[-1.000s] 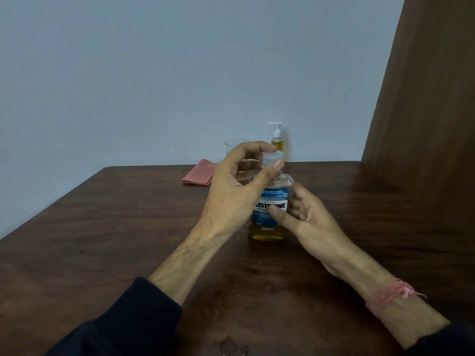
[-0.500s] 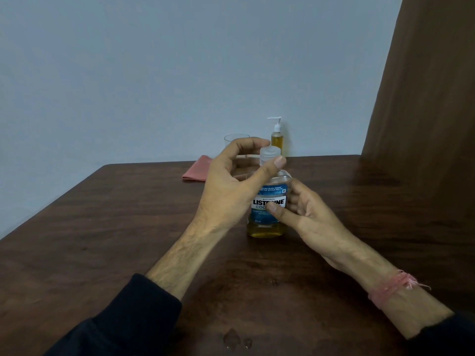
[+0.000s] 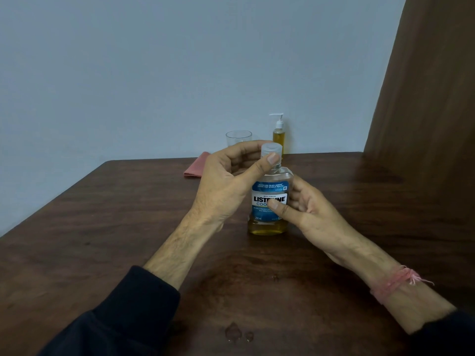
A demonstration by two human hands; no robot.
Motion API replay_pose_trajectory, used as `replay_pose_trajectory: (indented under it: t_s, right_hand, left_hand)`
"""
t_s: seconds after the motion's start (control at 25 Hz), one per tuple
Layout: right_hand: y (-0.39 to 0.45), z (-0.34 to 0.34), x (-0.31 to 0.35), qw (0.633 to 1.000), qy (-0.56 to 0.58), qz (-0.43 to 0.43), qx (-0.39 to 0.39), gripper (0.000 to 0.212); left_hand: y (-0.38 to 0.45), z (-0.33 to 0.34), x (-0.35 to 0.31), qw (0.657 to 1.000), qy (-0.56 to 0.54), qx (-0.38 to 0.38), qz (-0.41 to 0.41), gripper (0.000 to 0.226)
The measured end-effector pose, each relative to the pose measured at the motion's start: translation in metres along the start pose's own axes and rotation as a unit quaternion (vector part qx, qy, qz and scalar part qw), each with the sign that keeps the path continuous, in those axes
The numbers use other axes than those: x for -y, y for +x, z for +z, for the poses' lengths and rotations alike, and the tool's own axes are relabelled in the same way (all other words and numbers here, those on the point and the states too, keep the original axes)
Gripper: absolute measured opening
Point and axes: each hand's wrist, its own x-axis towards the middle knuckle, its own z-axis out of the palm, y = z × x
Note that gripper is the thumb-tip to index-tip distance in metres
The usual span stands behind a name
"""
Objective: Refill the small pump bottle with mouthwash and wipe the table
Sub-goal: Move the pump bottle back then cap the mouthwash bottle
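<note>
A mouthwash bottle with a blue label and yellow liquid low inside stands on the dark wooden table. My right hand wraps its body from the right, thumb across the label. My left hand pinches the bottle's clear cap between thumb and fingers. The small pump bottle, filled with yellow liquid and topped by a white pump, stands at the table's far edge against the wall. A folded pink cloth lies at the far edge, partly hidden by my left hand.
A clear empty glass stands by the pump bottle at the back. Small liquid drops sit on the table near me. A brown panel rises on the right.
My left thumb has shifted up onto the cap and the fingers have closed around it. The view has tilted slightly; the bottle stays in place under my right hand.
</note>
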Motion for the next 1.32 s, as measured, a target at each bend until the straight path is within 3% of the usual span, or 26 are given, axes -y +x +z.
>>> replay_pose_trajectory:
  t_s: [0.32,0.6,1.08,1.32]
  right_hand:
    - [0.001,-0.004,-0.001,1.0,0.005,0.0,0.011,0.05]
    - [-0.001,-0.002,-0.002,1.0,0.001,-0.013,-0.009,0.053]
    - [-0.003,0.001,0.001,0.999,-0.026,-0.016,-0.026,0.051]
    - [-0.001,-0.002,-0.001,1.0,0.0,0.0,0.007,0.048]
  left_hand:
    - [0.002,-0.005,0.003,0.999,0.004,0.023,-0.026,0.035]
    - [-0.002,0.004,0.003,1.0,0.007,-0.001,-0.015,0.044]
    - [-0.005,0.014,0.006,0.996,0.041,-0.074,0.01,0.037]
    - [-0.004,0.005,0.004,0.999,0.028,-0.036,-0.006,0.03]
